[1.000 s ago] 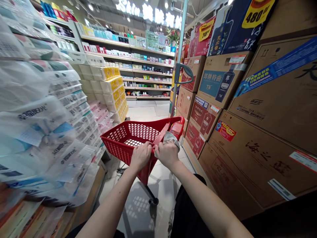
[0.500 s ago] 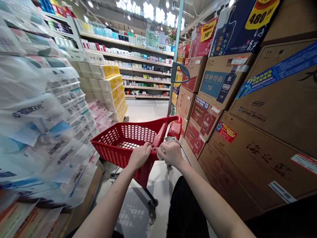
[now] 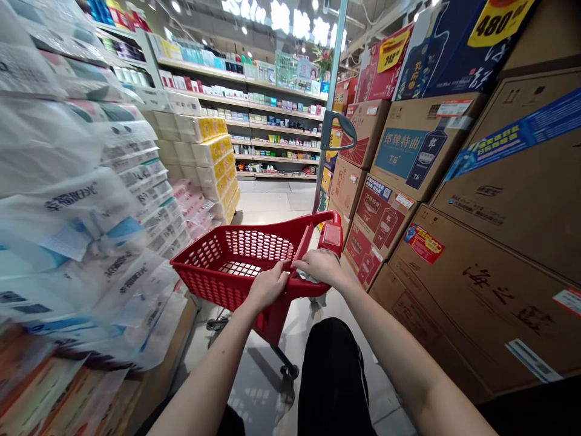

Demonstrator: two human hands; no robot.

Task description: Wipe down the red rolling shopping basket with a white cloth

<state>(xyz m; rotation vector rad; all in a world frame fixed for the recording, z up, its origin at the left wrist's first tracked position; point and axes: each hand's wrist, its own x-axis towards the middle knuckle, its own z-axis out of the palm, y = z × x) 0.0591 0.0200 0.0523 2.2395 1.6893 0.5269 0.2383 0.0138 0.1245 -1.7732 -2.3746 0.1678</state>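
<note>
A red plastic shopping basket on wheels (image 3: 213, 275) stands in the aisle just in front of me, with nothing visible inside. My left hand (image 3: 267, 286) grips its near rim with curled fingers. My right hand (image 3: 322, 266) presses a crumpled grey cloth (image 3: 308, 277) against the rim beside the basket's red handle bar (image 3: 303, 241). Most of the cloth is hidden under the hand. The basket's tall grey pull handle (image 3: 338, 124) rises behind it.
Wrapped packs of tissue paper (image 3: 82, 206) are stacked high on the left. Large cardboard liquor cartons (image 3: 476, 200) line the right. The tiled aisle floor (image 3: 272, 203) runs ahead to shelves of small goods (image 3: 254, 115). My dark-trousered leg (image 3: 333, 375) is below.
The basket has rolled slightly left and back while my right hand slid forward along the rim, covering more of the cloth. My left hand has kept its grip.
</note>
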